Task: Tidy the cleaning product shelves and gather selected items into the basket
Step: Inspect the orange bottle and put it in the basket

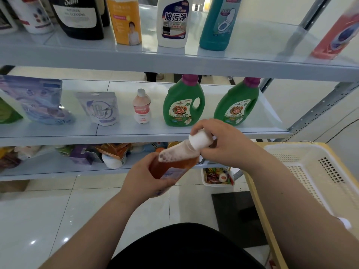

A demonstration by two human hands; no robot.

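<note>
Orange-filled bottle [174, 162] tilted in mid-air before shelves [136, 135], beside basket [310, 171], body gripped by left hand [143, 177], white cap [199, 140] clasped by right hand [223, 140]; could leak or drop with any loosening of that cap.

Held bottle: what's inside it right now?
Orange-brown liquid in the tilted bottle, with white foam near the neck below the white cap. The left hand covers its lower body and the right hand grips the cap, so the base and the opening are hidden.
</note>
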